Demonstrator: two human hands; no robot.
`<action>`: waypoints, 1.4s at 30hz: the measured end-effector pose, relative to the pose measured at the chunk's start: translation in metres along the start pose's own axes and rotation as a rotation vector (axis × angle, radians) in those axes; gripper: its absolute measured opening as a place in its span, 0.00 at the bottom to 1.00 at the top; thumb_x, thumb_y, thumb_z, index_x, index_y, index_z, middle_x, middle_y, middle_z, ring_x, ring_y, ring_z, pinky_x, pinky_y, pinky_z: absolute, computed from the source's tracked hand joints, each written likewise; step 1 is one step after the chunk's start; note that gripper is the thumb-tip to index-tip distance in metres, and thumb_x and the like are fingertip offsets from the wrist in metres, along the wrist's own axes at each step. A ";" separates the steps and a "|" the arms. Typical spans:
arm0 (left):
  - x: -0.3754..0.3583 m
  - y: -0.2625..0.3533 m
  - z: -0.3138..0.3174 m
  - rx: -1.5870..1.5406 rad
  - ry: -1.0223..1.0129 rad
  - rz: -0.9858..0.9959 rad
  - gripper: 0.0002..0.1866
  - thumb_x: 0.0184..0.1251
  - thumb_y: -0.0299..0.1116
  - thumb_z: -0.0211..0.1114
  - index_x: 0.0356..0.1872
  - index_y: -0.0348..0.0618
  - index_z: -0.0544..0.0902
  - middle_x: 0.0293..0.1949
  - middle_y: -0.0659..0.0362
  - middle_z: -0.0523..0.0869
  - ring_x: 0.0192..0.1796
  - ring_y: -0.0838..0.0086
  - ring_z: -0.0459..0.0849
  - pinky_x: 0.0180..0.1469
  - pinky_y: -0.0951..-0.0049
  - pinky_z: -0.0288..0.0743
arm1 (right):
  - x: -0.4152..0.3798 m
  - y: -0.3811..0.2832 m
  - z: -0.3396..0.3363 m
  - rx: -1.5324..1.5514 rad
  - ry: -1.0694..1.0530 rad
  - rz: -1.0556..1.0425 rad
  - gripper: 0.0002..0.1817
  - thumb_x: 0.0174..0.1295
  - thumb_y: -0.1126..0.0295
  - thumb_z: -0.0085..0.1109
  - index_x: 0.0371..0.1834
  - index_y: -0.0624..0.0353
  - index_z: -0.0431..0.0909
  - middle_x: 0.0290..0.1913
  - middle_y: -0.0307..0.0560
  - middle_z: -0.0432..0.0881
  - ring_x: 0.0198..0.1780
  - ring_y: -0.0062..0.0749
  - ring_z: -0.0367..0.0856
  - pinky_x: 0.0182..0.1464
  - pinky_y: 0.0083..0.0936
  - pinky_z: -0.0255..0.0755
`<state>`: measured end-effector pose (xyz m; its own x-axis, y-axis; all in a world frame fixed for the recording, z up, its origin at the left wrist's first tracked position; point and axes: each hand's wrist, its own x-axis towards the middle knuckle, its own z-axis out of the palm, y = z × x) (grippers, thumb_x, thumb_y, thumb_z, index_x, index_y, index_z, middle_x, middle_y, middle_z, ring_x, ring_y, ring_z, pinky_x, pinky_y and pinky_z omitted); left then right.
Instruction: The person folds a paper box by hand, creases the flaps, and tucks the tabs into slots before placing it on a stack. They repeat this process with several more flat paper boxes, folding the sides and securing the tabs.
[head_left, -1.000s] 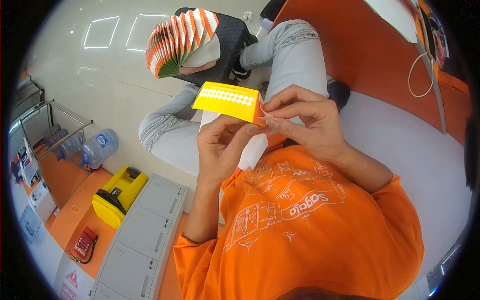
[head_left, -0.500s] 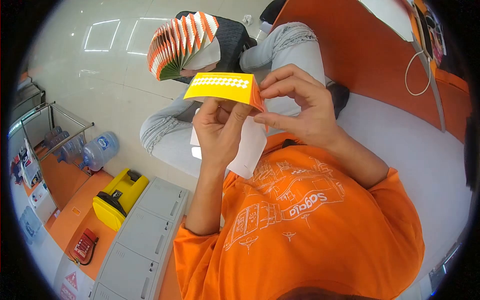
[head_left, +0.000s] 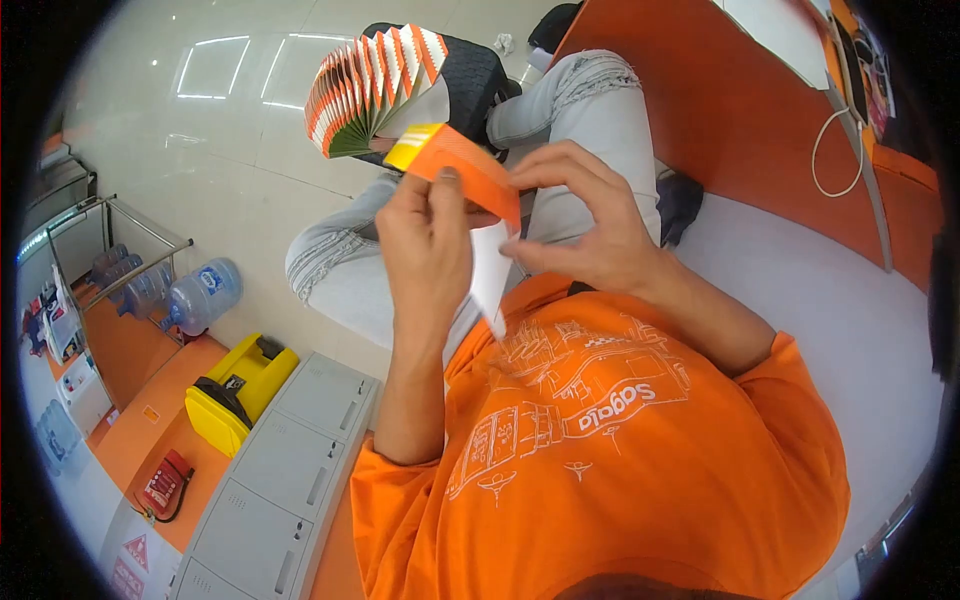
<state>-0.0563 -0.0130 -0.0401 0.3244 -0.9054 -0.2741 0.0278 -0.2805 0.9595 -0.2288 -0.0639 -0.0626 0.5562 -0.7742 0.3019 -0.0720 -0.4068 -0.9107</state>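
Note:
My left hand (head_left: 425, 235) is closed on a folded paper piece (head_left: 470, 175), with thumb and fingers pinching its near side. That piece has a large orange face and a yellow end with white marks. My right hand (head_left: 590, 215) is curved around its right end, index fingertip at the upper corner and thumb near the lower edge. A white sheet (head_left: 488, 270) hangs just below the folded piece, over my lap. Beyond my hands, a pleated paper fan (head_left: 375, 90) in orange, white and green rests on a black textured seat (head_left: 470, 75).
My legs in light jeans (head_left: 590, 110) are spread on either side. At left are grey lockers (head_left: 270, 480), a yellow container (head_left: 240, 385), a red extinguisher-like item (head_left: 165, 482) and water bottles (head_left: 200, 298). An orange panel (head_left: 720, 120) and white cable (head_left: 818, 160) are at right.
The folded paper has been turned: its yellow face has swung away and the orange face now shows. The white sheet below it now appears narrower and more upright.

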 end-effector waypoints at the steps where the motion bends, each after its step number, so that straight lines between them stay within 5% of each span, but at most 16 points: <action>1: 0.002 0.000 -0.003 -0.088 0.046 -0.027 0.17 0.83 0.31 0.52 0.46 0.23 0.82 0.34 0.51 0.89 0.35 0.73 0.90 0.37 0.73 0.87 | -0.008 -0.003 -0.003 -0.028 -0.009 0.056 0.22 0.52 0.73 0.80 0.49 0.64 0.81 0.46 0.51 0.83 0.48 0.40 0.85 0.54 0.30 0.79; 6: 0.008 0.003 -0.004 -0.235 0.025 -0.138 0.18 0.82 0.35 0.53 0.49 0.24 0.79 0.38 0.42 0.90 0.35 0.60 0.93 0.39 0.68 0.90 | -0.021 0.002 0.006 -0.114 0.028 0.084 0.22 0.51 0.75 0.78 0.48 0.63 0.79 0.45 0.52 0.80 0.46 0.44 0.84 0.51 0.33 0.79; 10: 0.012 0.006 -0.002 -0.257 0.008 -0.169 0.18 0.81 0.36 0.53 0.49 0.24 0.79 0.38 0.43 0.90 0.35 0.60 0.93 0.39 0.68 0.90 | -0.021 0.005 0.010 -0.181 0.109 0.042 0.19 0.51 0.80 0.74 0.46 0.64 0.79 0.43 0.53 0.81 0.42 0.44 0.84 0.45 0.31 0.80; 18: 0.025 -0.001 -0.003 -0.287 0.095 -0.099 0.18 0.81 0.37 0.56 0.43 0.26 0.82 0.33 0.48 0.89 0.30 0.67 0.90 0.35 0.72 0.86 | -0.013 0.008 0.013 -0.181 0.149 -0.008 0.09 0.53 0.82 0.70 0.37 0.68 0.81 0.39 0.53 0.84 0.38 0.40 0.85 0.41 0.29 0.80; 24: 0.025 0.000 0.009 0.106 0.025 -0.094 0.19 0.73 0.38 0.68 0.27 0.29 0.84 0.24 0.53 0.88 0.27 0.76 0.87 0.35 0.77 0.82 | -0.014 0.004 0.008 0.084 0.090 0.261 0.05 0.58 0.82 0.66 0.37 0.71 0.82 0.36 0.48 0.85 0.36 0.28 0.84 0.40 0.24 0.79; 27: 0.025 -0.002 0.012 0.005 0.037 -0.130 0.19 0.73 0.35 0.67 0.25 0.28 0.84 0.22 0.52 0.88 0.26 0.76 0.87 0.33 0.78 0.81 | -0.016 0.010 0.008 0.320 0.132 0.417 0.06 0.58 0.82 0.66 0.37 0.71 0.82 0.38 0.49 0.86 0.37 0.28 0.84 0.41 0.24 0.79; 29: 0.024 -0.004 0.012 -0.039 0.035 -0.139 0.18 0.73 0.35 0.66 0.27 0.27 0.84 0.23 0.52 0.88 0.27 0.76 0.87 0.33 0.77 0.82 | -0.014 0.013 0.007 0.122 0.134 0.135 0.06 0.58 0.82 0.68 0.37 0.69 0.82 0.39 0.51 0.86 0.37 0.30 0.85 0.41 0.24 0.79; 31: 0.023 -0.009 0.013 -0.174 0.044 -0.154 0.17 0.77 0.37 0.63 0.36 0.28 0.85 0.29 0.53 0.88 0.29 0.70 0.90 0.33 0.74 0.86 | -0.012 0.010 0.006 0.006 0.135 0.052 0.07 0.56 0.82 0.69 0.37 0.68 0.83 0.40 0.51 0.86 0.37 0.33 0.86 0.41 0.25 0.80; 35: 0.017 -0.005 0.019 -0.208 0.063 -0.144 0.17 0.78 0.38 0.61 0.37 0.29 0.85 0.27 0.53 0.88 0.29 0.69 0.91 0.32 0.73 0.87 | -0.010 0.006 0.001 -0.350 0.150 -0.198 0.11 0.51 0.82 0.72 0.38 0.64 0.84 0.40 0.49 0.86 0.37 0.42 0.86 0.41 0.29 0.81; 42: 0.014 -0.006 0.013 -0.176 0.033 -0.149 0.19 0.80 0.41 0.62 0.37 0.31 0.84 0.26 0.52 0.87 0.24 0.70 0.88 0.25 0.74 0.84 | -0.009 0.006 -0.002 -0.316 0.125 -0.201 0.13 0.50 0.81 0.73 0.40 0.63 0.83 0.40 0.49 0.87 0.38 0.44 0.87 0.41 0.32 0.81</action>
<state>-0.0637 -0.0285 -0.0505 0.3346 -0.8466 -0.4138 0.2413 -0.3475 0.9061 -0.2358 -0.0601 -0.0701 0.4815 -0.7089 0.5154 -0.2342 -0.6707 -0.7037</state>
